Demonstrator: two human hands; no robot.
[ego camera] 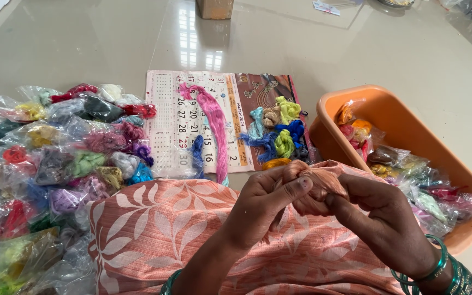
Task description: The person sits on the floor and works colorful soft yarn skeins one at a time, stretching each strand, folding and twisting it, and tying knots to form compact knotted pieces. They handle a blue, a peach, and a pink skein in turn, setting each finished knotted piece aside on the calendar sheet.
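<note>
A peach-coloured skein of silk thread (313, 188) is gripped between both hands, above the lap, just on the near side of the wall calendar (192, 123) that is spread on the floor (83, 38). The left hand (266, 205) is clenched round the skein's left part, its thumb pressed along the top; the fingers (356, 210) of the right hand (381, 218) are pinched on the skein's right end. The skein's long axis is laid roughly left to right, from one hand to the other, so neither hand is nearer: it is touched by both.

On the calendar a long pink hank (214, 128) is laid lengthwise, pointing toward the lap, with a small dark blue skein (196, 150) beside it. A cluster of knotted skeins (277, 134) in blue, lime, beige and orange is seen at the calendar's right edge. Left of the calendar a heap of bagged threads (55, 164) in clear plastic is piled; right of it an orange plastic tub (400, 120) holding more bagged threads is placed.
</note>
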